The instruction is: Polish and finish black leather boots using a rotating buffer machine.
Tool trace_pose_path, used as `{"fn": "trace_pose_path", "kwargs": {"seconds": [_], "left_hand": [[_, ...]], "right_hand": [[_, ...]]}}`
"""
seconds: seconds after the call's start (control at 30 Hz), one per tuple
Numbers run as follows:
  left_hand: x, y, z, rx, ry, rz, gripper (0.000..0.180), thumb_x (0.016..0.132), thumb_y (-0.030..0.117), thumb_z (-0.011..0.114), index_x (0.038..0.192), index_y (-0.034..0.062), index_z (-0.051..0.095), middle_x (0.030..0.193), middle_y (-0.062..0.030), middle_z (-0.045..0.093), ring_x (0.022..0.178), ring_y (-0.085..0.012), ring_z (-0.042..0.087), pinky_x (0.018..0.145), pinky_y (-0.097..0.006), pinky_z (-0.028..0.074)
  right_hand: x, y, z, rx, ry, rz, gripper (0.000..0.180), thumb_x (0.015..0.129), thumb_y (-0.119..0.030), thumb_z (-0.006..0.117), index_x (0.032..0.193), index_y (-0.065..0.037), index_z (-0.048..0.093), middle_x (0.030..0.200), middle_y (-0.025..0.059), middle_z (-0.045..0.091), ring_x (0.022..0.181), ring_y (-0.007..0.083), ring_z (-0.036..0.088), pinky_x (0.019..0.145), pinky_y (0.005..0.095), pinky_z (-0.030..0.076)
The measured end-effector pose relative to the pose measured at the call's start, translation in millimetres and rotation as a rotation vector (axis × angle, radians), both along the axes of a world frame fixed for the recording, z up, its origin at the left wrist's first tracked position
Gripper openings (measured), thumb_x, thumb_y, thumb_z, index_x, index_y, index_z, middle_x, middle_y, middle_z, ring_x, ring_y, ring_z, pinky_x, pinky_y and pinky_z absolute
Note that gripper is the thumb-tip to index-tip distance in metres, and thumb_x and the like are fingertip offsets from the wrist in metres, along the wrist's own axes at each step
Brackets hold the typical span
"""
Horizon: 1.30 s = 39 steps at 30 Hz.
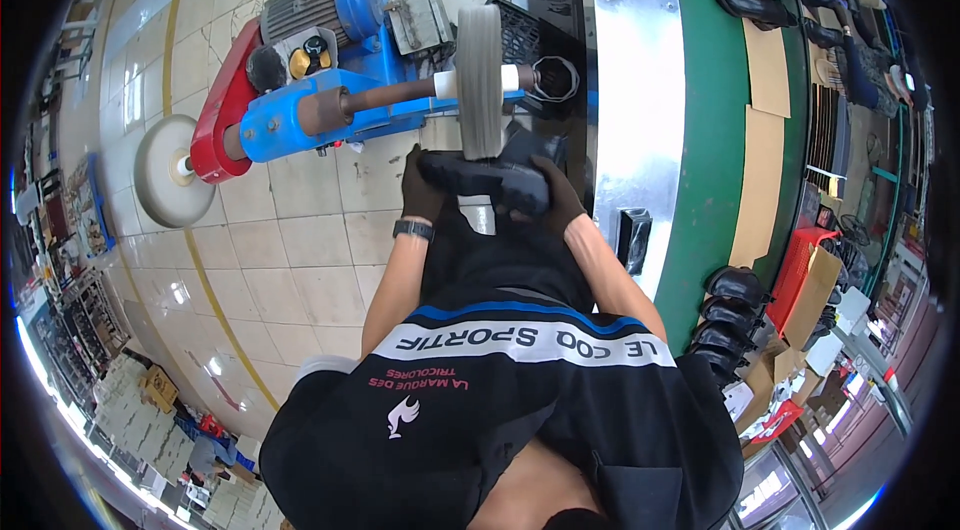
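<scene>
Left hand [420, 192]: gloved in dark fabric, closed around the left end of a black shoe [487, 180]; a dark wristwatch [412, 229] is worn on the wrist just behind it.
Right hand [557, 198]: also gloved, wrapped around the right end of the same shoe from below.
Black shoe: held between both hands, pressed up against the near edge of the buffing wheel [480, 80].
Buffing wheel: a pale, thick disc mounted on the shaft of a blue polishing machine [330, 80], directly beyond the hands.
Polishing machine: stood on the tiled floor [290, 260], with a red guard [222, 105] at its left end and a second pale wheel [170, 173] further left.
Conveyor belt [715, 130]: green, edged by a metal strip, seen to the right; rows of black shoes [728, 325] are set along it, near and far.
</scene>
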State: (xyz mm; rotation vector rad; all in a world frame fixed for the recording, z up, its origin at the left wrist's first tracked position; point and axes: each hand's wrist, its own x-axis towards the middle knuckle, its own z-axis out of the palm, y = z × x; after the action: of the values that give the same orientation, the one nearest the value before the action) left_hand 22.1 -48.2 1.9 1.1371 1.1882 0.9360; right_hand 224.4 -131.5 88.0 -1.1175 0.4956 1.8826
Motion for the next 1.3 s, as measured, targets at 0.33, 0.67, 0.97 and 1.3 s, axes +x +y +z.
{"fn": "trace_pose_path", "kwargs": {"seconds": [0.33, 0.67, 0.97, 1.3], "left_hand": [[52.3, 64.3, 116.5, 0.699, 0.733, -0.237, 0.008, 0.078, 0.011, 0.056, 0.085, 0.0102, 0.059, 0.074, -0.0085, 0.061, 0.064, -0.0234, 0.060, 0.051, -0.032, 0.046], [136.6, 66.8, 173.4, 0.998, 0.299, -0.965, 0.017, 0.072, 0.019, 0.059, 0.062, 0.0055, 0.061, 0.063, -0.0087, 0.061, 0.055, -0.0241, 0.059, 0.050, -0.035, 0.047], [73.7, -5.1, 199.1, 1.389, -0.037, -1.730, 0.011, 0.070, 0.013, 0.057, 0.077, 0.0047, 0.058, 0.079, -0.0104, 0.058, 0.081, -0.0228, 0.057, 0.068, -0.034, 0.047], [41.4, 41.0, 98.9, -1.088, -0.337, -0.283, 0.037, 0.089, 0.022, 0.045, 0.119, 0.0008, 0.041, 0.111, -0.0115, 0.054, 0.093, -0.0183, 0.055, 0.080, -0.028, 0.045]], "right_hand": [[-43.1, -55.3, -47.7, 0.513, -0.824, 0.339, 0.063, 0.061, -0.029, 0.076, 0.112, -0.008, 0.046, 0.104, 0.0087, 0.056, 0.095, 0.0224, 0.055, 0.085, 0.0392, 0.044], [-73.7, -4.3, 6.2, 0.882, -1.477, 0.548, 0.063, 0.054, -0.033, 0.077, 0.105, -0.009, 0.049, 0.092, 0.0074, 0.054, 0.090, 0.0205, 0.053, 0.083, 0.0339, 0.043], [-63.9, -58.9, 8.3, 0.525, -0.163, -0.049, 0.036, 0.070, -0.032, 0.062, 0.094, -0.006, 0.056, 0.072, 0.0092, 0.053, 0.071, 0.0209, 0.054, 0.069, 0.0367, 0.045], [-74.9, -6.1, 30.8, 0.127, 0.200, -0.414, 0.030, 0.074, -0.021, 0.057, 0.099, -0.003, 0.056, 0.093, 0.0084, 0.062, 0.083, 0.0206, 0.060, 0.080, 0.0335, 0.047]]}}
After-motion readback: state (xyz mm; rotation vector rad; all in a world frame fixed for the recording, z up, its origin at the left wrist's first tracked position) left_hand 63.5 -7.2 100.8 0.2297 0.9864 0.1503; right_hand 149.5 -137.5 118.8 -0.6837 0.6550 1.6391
